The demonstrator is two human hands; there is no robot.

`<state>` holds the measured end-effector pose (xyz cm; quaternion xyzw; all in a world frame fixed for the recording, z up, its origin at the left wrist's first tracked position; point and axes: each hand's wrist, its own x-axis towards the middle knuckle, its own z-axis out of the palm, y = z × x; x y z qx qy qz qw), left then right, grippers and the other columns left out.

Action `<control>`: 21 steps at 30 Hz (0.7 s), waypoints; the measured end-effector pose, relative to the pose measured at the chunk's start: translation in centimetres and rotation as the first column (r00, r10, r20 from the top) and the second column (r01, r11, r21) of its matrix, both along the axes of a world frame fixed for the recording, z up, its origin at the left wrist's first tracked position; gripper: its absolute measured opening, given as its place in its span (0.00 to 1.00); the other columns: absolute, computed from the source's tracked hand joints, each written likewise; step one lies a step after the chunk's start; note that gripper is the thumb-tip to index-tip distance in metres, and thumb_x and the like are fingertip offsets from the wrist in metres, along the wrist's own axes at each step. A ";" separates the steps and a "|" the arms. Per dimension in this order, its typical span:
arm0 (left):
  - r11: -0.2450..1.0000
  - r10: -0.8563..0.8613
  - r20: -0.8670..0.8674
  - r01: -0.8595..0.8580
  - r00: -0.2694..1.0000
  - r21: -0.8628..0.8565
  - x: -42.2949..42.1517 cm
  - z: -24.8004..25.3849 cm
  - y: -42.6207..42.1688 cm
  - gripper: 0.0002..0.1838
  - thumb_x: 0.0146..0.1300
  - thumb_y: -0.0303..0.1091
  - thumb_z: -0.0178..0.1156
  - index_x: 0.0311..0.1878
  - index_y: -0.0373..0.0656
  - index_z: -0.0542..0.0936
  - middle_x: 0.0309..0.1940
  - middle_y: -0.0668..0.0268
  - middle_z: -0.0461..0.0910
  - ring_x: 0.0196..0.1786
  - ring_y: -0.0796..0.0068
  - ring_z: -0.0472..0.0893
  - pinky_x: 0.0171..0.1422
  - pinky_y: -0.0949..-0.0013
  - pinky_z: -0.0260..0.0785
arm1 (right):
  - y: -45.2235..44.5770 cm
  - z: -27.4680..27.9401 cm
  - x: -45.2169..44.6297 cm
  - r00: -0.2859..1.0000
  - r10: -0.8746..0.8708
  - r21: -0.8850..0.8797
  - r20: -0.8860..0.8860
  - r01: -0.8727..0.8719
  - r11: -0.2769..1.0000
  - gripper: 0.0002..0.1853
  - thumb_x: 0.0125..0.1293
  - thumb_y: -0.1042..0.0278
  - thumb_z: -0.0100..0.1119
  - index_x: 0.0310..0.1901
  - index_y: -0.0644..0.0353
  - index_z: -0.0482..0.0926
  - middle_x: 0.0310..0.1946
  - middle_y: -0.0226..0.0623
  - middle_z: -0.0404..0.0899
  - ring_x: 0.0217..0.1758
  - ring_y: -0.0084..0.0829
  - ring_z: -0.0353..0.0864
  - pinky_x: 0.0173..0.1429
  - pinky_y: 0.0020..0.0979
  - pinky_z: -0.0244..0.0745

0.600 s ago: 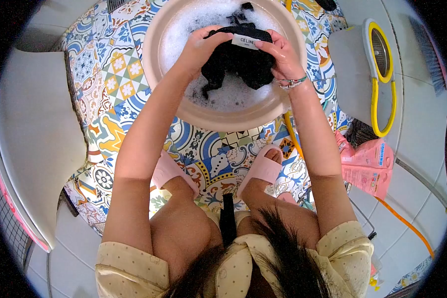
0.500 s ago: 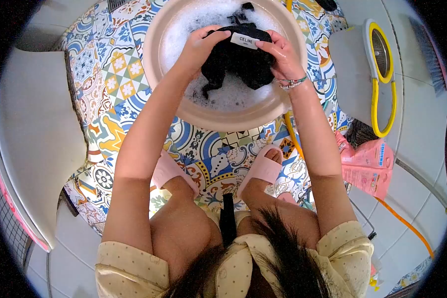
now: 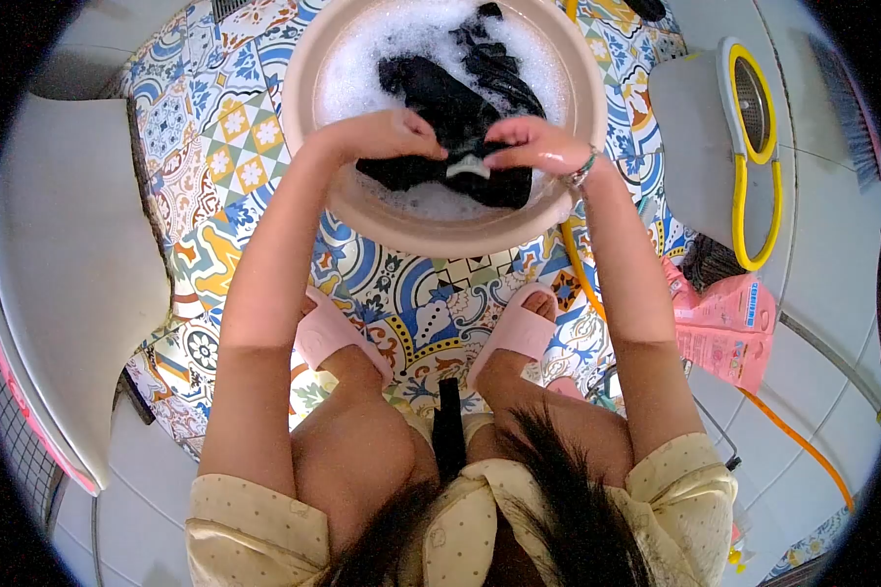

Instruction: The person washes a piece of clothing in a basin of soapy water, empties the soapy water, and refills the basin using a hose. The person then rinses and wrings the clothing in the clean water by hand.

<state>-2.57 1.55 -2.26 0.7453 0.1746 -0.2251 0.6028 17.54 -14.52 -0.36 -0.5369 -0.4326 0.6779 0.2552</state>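
A black garment (image 3: 440, 103) lies partly spread in a beige basin (image 3: 301, 88) of foamy water (image 3: 357, 59). My left hand (image 3: 396, 135) pinches the cloth just left of a white label (image 3: 468, 166), which is bent and shows no readable text from this angle. On the label's other side, my right hand (image 3: 538, 147) grips the same garment between thumb and fingers. Part of the cloth hangs over the near inside of the basin, and a further twisted stretch of black fabric reaches toward the far rim.
Patterned floor tiles (image 3: 235, 147) surround the basin. A yellow hose (image 3: 579, 264) runs past its right side. Farther right are a yellow-edged grey item (image 3: 690, 147) and a pink packet (image 3: 724, 328). A pale curved panel (image 3: 78, 225) stands at left.
Both hands have come lower and nearer my body with the labelled part of the garment. The label has tipped, and more black cloth is spread over the foam behind it.
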 end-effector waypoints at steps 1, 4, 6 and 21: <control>0.998 -0.055 -0.044 0.056 0.997 0.012 -0.1 0.0 -0.5 0.17 0.57 0.47 0.61 0.32 0.41 0.82 0.23 0.72 0.75 0.30 0.82 0.70 0.38 0.72 0.65 | -0.3 -0.7 -0.4 0.980 0.106 -0.012 0.169 -0.106 0.994 0.10 0.59 0.69 0.62 0.40 0.63 0.77 0.29 0.23 0.77 0.35 0.13 0.71 0.39 0.19 0.67; 0.965 -0.197 -0.093 0.209 0.976 0.156 -0.4 -2.4 -1.2 0.17 0.56 0.48 0.61 0.33 0.42 0.83 0.23 0.66 0.78 0.29 0.76 0.74 0.38 0.68 0.68 | -0.8 -1.9 -1.3 0.895 0.233 -0.008 0.381 -0.249 0.968 0.16 0.52 0.62 0.69 0.36 0.64 0.78 0.25 0.27 0.75 0.32 0.19 0.70 0.37 0.25 0.66; 0.944 -0.178 -0.103 0.200 0.979 0.262 -0.7 -3.8 -1.7 0.16 0.55 0.48 0.61 0.34 0.43 0.83 0.26 0.63 0.80 0.30 0.72 0.77 0.40 0.65 0.69 | -1.1 -3.8 -1.5 0.879 0.200 0.033 0.432 -0.237 0.971 0.16 0.52 0.62 0.69 0.35 0.64 0.78 0.24 0.29 0.75 0.30 0.21 0.70 0.36 0.26 0.67; 0.749 -0.059 -0.103 0.112 0.993 0.652 0.1 -3.2 -2.2 0.15 0.57 0.45 0.58 0.45 0.51 0.81 0.39 0.57 0.81 0.45 0.58 0.80 0.50 0.58 0.71 | -0.4 -6.0 -2.1 0.626 0.056 0.077 0.778 -0.183 0.980 0.13 0.51 0.64 0.64 0.36 0.63 0.79 0.32 0.50 0.79 0.38 0.49 0.78 0.44 0.40 0.73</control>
